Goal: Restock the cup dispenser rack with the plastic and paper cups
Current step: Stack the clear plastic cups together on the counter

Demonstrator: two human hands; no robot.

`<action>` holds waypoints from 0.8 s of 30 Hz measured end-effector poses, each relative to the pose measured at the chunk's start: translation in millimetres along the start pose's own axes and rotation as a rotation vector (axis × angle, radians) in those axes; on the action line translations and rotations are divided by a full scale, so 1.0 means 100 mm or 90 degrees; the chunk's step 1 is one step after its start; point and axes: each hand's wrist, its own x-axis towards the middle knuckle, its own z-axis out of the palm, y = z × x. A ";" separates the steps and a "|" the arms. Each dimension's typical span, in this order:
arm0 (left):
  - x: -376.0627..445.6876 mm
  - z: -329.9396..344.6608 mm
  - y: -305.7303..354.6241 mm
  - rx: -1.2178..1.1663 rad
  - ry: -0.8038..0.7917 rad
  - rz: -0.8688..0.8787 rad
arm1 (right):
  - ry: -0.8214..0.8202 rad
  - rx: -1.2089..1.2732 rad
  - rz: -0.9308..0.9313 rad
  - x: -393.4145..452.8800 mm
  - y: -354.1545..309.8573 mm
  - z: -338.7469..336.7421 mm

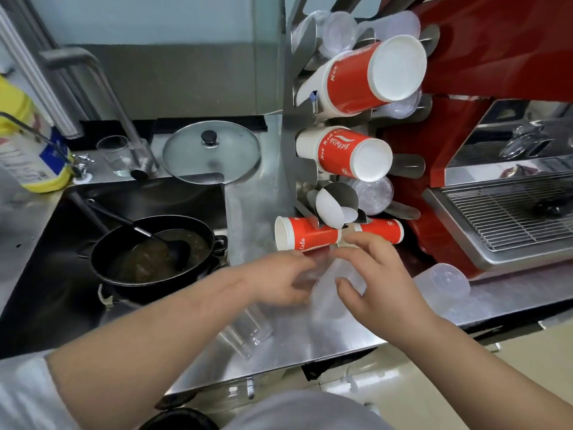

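The steel cup dispenser rack [290,97] stands on the counter, holding red paper cups [369,79] and clear plastic cups [338,32] in its slots. A smaller red paper cup stack [350,153] sits lower. Below it, red paper cups [302,235] lie sideways at the rack's foot. In front of them both hands grip a stack of clear plastic cups [325,302]. My left hand [279,280] holds its left side. My right hand [375,274] wraps its right side with fingers spread.
A black pan [155,249] with dark liquid and a ladle sits in the sink at left. A glass lid [210,152] lies behind it. A clear tumbler [245,333] lies on the counter near the front edge. More plastic cups [440,280] lie beside the red coffee machine [502,197].
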 end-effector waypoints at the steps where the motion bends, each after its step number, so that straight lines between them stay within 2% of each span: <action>1: -0.12 -0.13 -0.03 0.029 -0.016 0.004 | 0.024 0.007 -0.042 0.05 -0.11 -0.03; 3: -0.40 -0.38 -0.11 0.059 -0.023 0.004 | 0.036 0.050 -0.100 0.10 -0.31 -0.01; 5: -0.65 -0.51 -0.22 0.109 -0.036 -0.010 | -0.006 0.091 -0.093 0.10 -0.47 0.12; 10: -1.03 -0.38 -0.42 0.289 -0.140 -0.068 | -0.298 0.094 0.061 -0.06 -0.62 0.73; 12: -1.05 -0.21 -0.48 0.359 -0.148 -0.047 | -0.363 0.101 0.113 -0.10 -0.63 0.93; 16: -1.00 0.08 -0.59 0.377 -0.046 0.027 | -0.363 0.083 0.146 -0.15 -0.63 1.18; 24: -1.01 0.23 -0.56 0.291 0.045 0.027 | -0.316 0.163 0.146 -0.21 -0.56 1.05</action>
